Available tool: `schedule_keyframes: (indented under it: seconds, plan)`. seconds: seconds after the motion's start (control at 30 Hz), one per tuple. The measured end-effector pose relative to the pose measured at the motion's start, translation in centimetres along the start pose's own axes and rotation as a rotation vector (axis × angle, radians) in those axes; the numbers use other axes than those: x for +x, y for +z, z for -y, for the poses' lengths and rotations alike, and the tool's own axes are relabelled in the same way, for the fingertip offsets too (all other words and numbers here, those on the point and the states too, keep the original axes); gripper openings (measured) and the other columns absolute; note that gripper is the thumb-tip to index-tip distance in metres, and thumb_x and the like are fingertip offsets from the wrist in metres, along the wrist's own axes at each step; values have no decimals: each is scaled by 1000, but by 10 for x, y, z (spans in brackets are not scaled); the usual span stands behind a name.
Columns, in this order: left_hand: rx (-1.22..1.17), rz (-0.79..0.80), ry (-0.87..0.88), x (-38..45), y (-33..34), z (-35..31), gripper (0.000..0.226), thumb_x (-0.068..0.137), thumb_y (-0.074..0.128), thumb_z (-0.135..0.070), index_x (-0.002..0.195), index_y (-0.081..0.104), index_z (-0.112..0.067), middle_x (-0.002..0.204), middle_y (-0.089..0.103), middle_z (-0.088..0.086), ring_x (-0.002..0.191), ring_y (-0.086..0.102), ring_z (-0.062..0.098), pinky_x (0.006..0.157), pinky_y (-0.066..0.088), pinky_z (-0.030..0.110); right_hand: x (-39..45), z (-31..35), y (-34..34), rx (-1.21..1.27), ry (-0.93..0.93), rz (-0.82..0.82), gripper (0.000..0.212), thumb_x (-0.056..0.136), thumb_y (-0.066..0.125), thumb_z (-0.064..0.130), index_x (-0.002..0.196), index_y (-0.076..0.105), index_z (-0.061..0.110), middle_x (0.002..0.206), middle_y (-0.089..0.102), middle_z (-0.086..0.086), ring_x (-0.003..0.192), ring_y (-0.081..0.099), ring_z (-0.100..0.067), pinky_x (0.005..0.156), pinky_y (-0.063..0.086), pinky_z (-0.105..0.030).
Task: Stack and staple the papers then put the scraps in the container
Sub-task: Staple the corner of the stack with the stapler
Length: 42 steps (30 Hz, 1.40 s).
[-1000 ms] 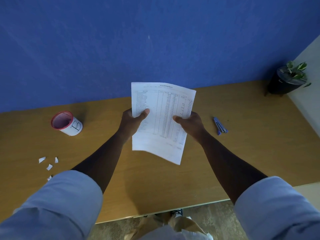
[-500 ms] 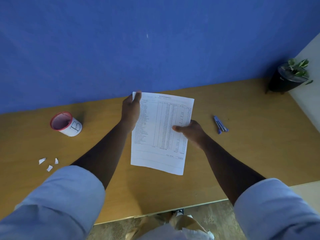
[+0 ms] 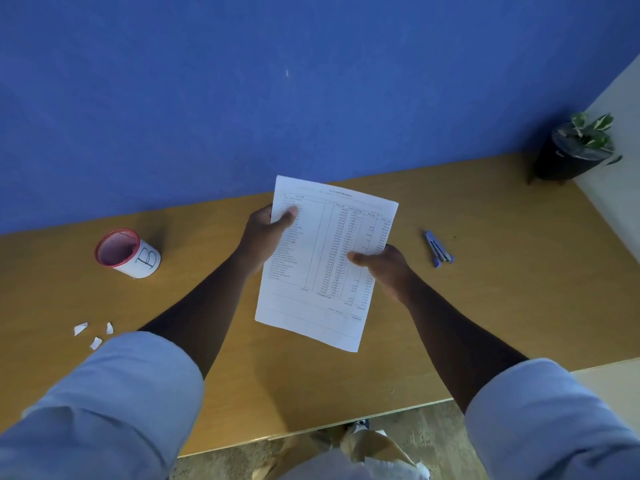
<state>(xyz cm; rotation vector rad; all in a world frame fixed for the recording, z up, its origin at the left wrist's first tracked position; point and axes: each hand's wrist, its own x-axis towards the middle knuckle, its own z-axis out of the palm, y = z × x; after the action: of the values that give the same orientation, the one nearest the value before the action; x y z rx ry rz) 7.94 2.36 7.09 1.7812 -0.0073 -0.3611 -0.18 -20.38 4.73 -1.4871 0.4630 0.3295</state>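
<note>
Papers (image 3: 322, 261), pinched at their side edges by left hand (image 3: 265, 233) and right hand (image 3: 384, 268), hang above the table (image 3: 502, 306). Stapling appears pending: stapler (image 3: 438, 249) lies right of them; scraps (image 3: 91, 334) lie left, outside the container (image 3: 128, 252). Left hand has slid from top corner to side edge.

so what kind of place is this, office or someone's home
Probably an office or study desk, though a home workspace can't be ruled out. The clues: a wooden desk set against a blue wall, printed papers with tabled figures, a blue stapler, and a potted plant in the corner.
</note>
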Motion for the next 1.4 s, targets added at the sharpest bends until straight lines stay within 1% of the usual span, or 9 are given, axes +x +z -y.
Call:
schedule_keyframes:
  seconds: [0.17, 0.4, 0.53, 0.6, 0.67, 0.8, 0.93, 1.17, 1.4]
  plan:
    - [100, 13, 16, 0, 5, 13, 29, 99, 58, -34, 121, 67, -16, 110, 73, -9, 98, 72, 13, 80, 59, 31, 1, -9, -6, 13, 0, -2, 26, 81, 76, 6, 106, 69, 13, 103, 75, 4, 89, 72, -16, 65, 58, -26]
    - [193, 20, -17, 10, 14, 16, 28, 100, 56, -35, 119, 65, -17, 107, 71, -6, 95, 70, 16, 71, 54, 28, 16, -23, -28, 131, 65, -123, 24, 85, 75, 21, 107, 69, 14, 101, 76, -1, 92, 74, -19, 82, 59, -38]
    - [287, 33, -23, 15, 14, 24, 30, 100, 56, -34, 121, 65, -15, 112, 71, 0, 98, 69, 19, 75, 55, 31, 29, -31, -47, 155, 83, -318, 18, 88, 70, 19, 103, 66, 9, 91, 76, -5, 85, 74, -19, 76, 60, -35]
    - [332, 23, 0, 16, 16, 29, 27, 100, 56, -31, 119, 67, -15, 109, 72, 0, 96, 69, 20, 74, 55, 31, 36, -35, -58, 113, 79, -441, 6, 82, 66, 13, 87, 64, 16, 74, 69, 0, 76, 68, -21, 69, 58, -33]
    - [385, 14, 9, 18, 18, 36, 25, 99, 57, -30, 116, 69, -16, 106, 73, 0, 94, 70, 21, 79, 55, 35, 41, -39, -69, -21, 87, -581, 13, 76, 58, 14, 71, 55, 25, 64, 56, 5, 71, 58, -23, 60, 48, -27]
    - [474, 56, -13, 19, 24, 47, 28, 98, 56, -36, 116, 69, -19, 107, 74, -3, 93, 70, 19, 82, 57, 38, 44, -47, -91, -276, 148, -802, 32, 81, 58, 14, 112, 64, 18, 113, 62, -7, 96, 60, -26, 72, 46, -27]
    - [528, 68, -31, 19, 31, 55, 28, 98, 56, -39, 114, 71, -21, 101, 74, -4, 84, 71, 17, 73, 56, 33, 50, -52, -105, -450, 200, -862, 49, 81, 57, 9, 130, 54, 11, 134, 46, -12, 117, 48, -34, 93, 47, -38]
    - [601, 74, -51, 18, 45, 62, 27, 98, 55, -41, 110, 72, -24, 96, 75, -5, 76, 71, 17, 57, 46, 23, 57, -63, -110, -656, 256, -792, 52, 89, 56, 12, 139, 45, 11, 143, 40, -11, 123, 38, -34, 87, 41, -37]
    - [609, 94, -64, 18, 57, 68, 29, 98, 56, -40, 113, 73, -22, 92, 75, -4, 76, 70, 19, 60, 47, 25, 63, -70, -110, -707, 242, -803, 40, 91, 58, 15, 130, 55, 5, 136, 42, -16, 119, 42, -35, 87, 42, -36]
